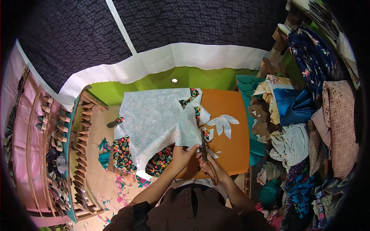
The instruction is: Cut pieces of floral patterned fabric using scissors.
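A large piece of floral fabric [154, 111] is spread over the orange table [235, 154], mostly with its pale underside up. Folded parts show its black printed face with bright flowers. My left hand [184, 157] pinches the fabric's near right edge between thumb and fingers. Close beside it, my right hand [208, 163] grips a pair of dark scissors [204, 143], whose blades point away from me along the fabric's right edge. Whether the blades are apart is hard to see. A leaf-shaped white cut piece [223, 124] lies to the right, with small scraps nearby.
Fabric heaps [291, 142] in several colours crowd the right side. On the left stand wooden racks [71, 161] with rows of shoe-shaped forms. Colourful scraps [121, 188] litter the tiled floor. A dark patterned curtain [192, 23] with a white border hangs before the green wall [154, 79].
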